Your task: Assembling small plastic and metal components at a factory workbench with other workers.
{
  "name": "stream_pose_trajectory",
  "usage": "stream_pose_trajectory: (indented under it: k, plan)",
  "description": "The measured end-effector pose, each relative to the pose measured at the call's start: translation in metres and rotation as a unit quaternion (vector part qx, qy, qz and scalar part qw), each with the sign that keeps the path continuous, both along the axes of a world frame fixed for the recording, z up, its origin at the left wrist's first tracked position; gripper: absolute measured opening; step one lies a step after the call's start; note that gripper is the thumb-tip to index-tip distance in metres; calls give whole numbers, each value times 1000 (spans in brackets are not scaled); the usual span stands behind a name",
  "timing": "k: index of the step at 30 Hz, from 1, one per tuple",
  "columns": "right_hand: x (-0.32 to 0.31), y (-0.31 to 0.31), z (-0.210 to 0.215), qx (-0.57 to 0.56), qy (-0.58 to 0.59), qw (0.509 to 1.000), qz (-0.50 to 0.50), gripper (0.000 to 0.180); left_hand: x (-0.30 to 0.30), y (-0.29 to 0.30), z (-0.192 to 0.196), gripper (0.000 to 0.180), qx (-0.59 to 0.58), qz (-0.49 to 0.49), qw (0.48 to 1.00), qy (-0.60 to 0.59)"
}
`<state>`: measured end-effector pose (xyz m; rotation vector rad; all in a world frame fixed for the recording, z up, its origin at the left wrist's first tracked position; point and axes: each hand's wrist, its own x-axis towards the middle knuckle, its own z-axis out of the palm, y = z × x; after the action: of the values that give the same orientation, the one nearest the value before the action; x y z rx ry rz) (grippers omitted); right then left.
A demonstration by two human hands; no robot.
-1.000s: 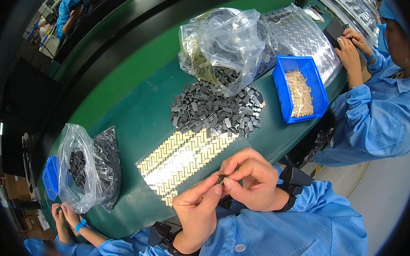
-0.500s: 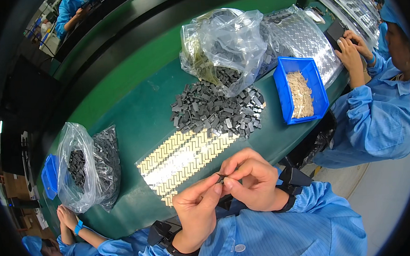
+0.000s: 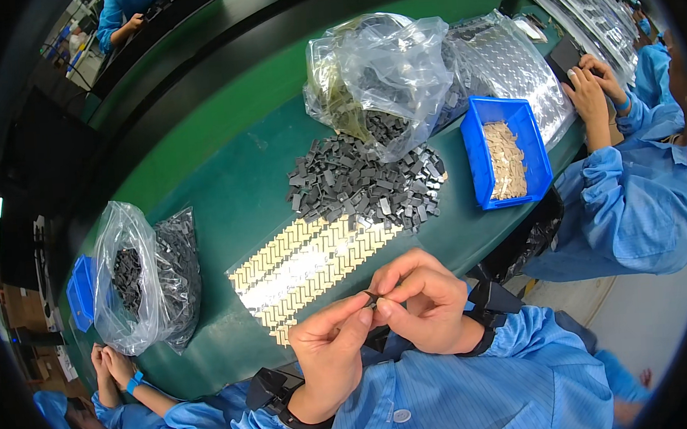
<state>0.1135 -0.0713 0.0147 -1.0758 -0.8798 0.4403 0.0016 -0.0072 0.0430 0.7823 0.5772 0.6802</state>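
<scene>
Between the fingertips of both hands is a small dark piece (image 3: 373,300), mostly covered by the fingers. My left hand (image 3: 329,345) pinches it from one side, and my right hand (image 3: 424,304) pinches it from the other. Just beyond the hands lies a clear sheet (image 3: 300,271) bearing rows of small cream-coloured pieces, with a shiny glare along its middle. A heap of small black rectangular pieces (image 3: 365,182) covers the sheet's far edge. Behind the heap, a clear plastic bag (image 3: 382,70) lies with its mouth toward the pile, more black pieces inside.
A blue bin (image 3: 545,172) with small beige pieces stands to the right. At the left are a clear bag of black pieces (image 3: 176,280) and another blue bin (image 3: 79,297). A co-worker's hands (image 3: 592,93) hold a dark part at the right; another's hands (image 3: 113,366) rest at the left.
My hands keep nearly the same pinch on the small dark piece. The view has shifted slightly, and a blue sleeve has appeared at the lower right.
</scene>
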Motion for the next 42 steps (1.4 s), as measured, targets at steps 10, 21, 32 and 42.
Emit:
stream_pose_trajectory:
  k: [10, 21, 32, 42]
  plan:
    - [-1, 2, -2, -20, 107, 994, 28, 8, 0, 7, -2, 17, -48, -25, 999, 4]
    - [0, 6, -5, -21, 106, 993, 56, 5, 1, 8, -8, 18, -56, -10, 998, -16]
    - [11, 5, -9, -6, 31, 995, 97, 8, -8, 11, -7, 23, 79, -37, 996, 27]
    - [31, 4, 0, -44, -10, 976, 214, 19, -15, 23, -17, 21, 306, -71, 949, 35]
